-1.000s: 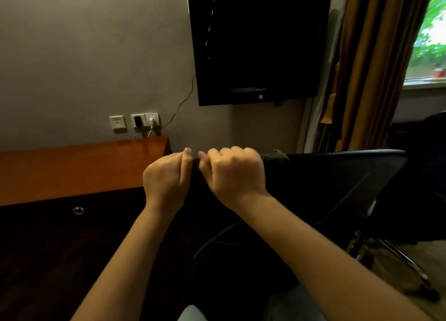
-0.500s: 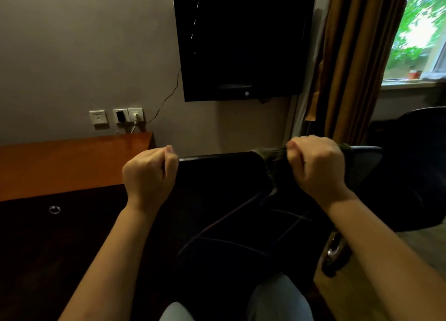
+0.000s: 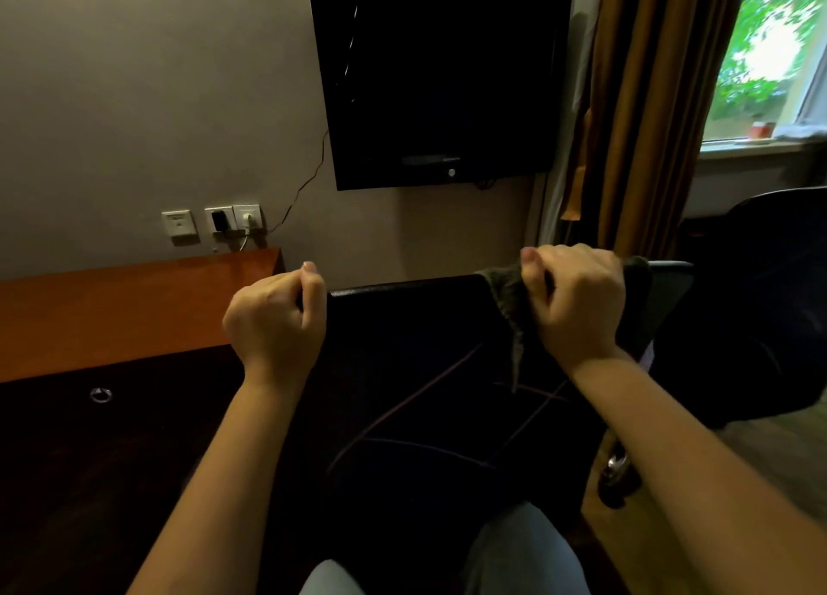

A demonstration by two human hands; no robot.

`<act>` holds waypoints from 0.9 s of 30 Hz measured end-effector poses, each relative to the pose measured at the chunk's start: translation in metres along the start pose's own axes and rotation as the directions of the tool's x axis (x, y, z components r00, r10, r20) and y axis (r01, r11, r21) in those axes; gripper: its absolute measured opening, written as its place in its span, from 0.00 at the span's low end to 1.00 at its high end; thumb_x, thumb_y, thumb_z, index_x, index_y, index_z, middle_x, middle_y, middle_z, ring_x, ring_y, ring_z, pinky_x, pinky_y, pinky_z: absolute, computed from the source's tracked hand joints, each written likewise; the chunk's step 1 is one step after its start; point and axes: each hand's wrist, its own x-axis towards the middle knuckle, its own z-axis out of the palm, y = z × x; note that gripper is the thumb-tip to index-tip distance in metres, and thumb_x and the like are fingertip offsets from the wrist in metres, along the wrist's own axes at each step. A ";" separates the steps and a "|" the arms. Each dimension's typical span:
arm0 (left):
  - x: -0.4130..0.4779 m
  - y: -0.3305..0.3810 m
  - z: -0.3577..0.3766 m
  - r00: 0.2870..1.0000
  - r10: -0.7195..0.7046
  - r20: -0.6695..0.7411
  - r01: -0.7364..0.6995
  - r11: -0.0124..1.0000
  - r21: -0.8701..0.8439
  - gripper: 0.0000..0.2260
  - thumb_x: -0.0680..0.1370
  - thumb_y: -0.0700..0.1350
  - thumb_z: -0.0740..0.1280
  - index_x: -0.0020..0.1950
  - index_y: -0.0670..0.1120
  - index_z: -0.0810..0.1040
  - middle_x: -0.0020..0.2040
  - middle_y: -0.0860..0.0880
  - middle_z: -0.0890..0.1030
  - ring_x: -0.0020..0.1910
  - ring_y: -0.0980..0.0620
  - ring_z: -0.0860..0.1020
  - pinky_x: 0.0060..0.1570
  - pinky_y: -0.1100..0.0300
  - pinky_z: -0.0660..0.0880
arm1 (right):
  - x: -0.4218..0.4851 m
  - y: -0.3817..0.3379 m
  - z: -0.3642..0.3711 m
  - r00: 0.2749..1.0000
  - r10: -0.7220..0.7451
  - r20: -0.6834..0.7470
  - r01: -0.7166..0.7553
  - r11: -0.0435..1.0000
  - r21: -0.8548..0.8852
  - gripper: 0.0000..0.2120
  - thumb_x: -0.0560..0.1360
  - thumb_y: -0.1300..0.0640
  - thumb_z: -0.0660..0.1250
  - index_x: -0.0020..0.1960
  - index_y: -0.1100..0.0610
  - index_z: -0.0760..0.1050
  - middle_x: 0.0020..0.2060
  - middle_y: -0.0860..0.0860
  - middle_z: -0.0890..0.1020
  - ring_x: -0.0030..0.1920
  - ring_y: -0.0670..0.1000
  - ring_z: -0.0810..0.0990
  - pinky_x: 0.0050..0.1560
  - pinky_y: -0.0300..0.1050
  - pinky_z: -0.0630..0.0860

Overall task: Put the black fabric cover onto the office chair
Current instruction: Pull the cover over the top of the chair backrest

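Gripping top hem of the black fabric cover, both fists curled tight: left hand at left corner of the dark mesh office chair back, right hand just short of its bare right corner.

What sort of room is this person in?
Most likely a hotel room or a modest bedroom, though I can't be sure. A wall-mounted television hangs above a wooden desk with wall sockets, and long brown curtains hang beside a window.
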 end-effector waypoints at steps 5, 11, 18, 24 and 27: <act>0.004 0.007 -0.003 0.986 -0.104 0.131 0.112 0.992 -0.056 0.29 0.82 0.50 0.48 0.28 0.44 0.78 0.23 0.51 0.72 0.21 0.50 0.70 0.25 0.64 0.57 | 0.004 -0.072 0.014 0.998 -0.048 0.028 0.049 0.998 -0.048 0.20 0.81 0.49 0.56 0.34 0.54 0.72 0.28 0.53 0.76 0.32 0.57 0.74 0.38 0.49 0.64; 0.015 0.016 -0.021 0.887 -0.261 0.381 0.430 0.770 -0.471 0.28 0.80 0.61 0.45 0.54 0.50 0.81 0.49 0.54 0.84 0.47 0.59 0.82 0.50 0.54 0.77 | 0.004 -0.157 0.033 0.982 -0.127 0.142 0.129 0.992 -0.001 0.16 0.78 0.46 0.57 0.40 0.55 0.76 0.33 0.53 0.78 0.35 0.57 0.75 0.40 0.50 0.63; 0.016 -0.009 -0.042 0.825 -0.304 0.476 0.557 0.302 -0.774 0.32 0.78 0.68 0.53 0.60 0.42 0.78 0.59 0.40 0.81 0.60 0.43 0.78 0.64 0.50 0.73 | 0.001 -0.210 0.045 0.924 -0.280 0.260 0.272 0.960 0.065 0.03 0.68 0.57 0.68 0.36 0.55 0.77 0.32 0.54 0.79 0.36 0.57 0.75 0.41 0.47 0.69; 0.010 -0.035 -0.049 0.731 -0.447 0.515 0.647 0.217 -0.731 0.27 0.83 0.58 0.44 0.60 0.42 0.77 0.61 0.43 0.81 0.64 0.47 0.77 0.71 0.44 0.64 | 0.002 -0.211 0.051 0.878 -0.382 0.288 0.385 0.922 0.048 0.12 0.76 0.49 0.59 0.49 0.53 0.79 0.39 0.52 0.80 0.39 0.55 0.77 0.40 0.47 0.66; -0.001 -0.046 -0.051 0.680 -0.500 0.537 0.702 0.231 -0.674 0.25 0.84 0.56 0.46 0.58 0.42 0.78 0.58 0.44 0.82 0.61 0.47 0.78 0.69 0.43 0.67 | 0.012 -0.202 0.046 0.870 -0.388 0.303 0.386 0.920 0.069 0.17 0.79 0.48 0.55 0.47 0.53 0.80 0.37 0.51 0.80 0.35 0.54 0.77 0.35 0.44 0.63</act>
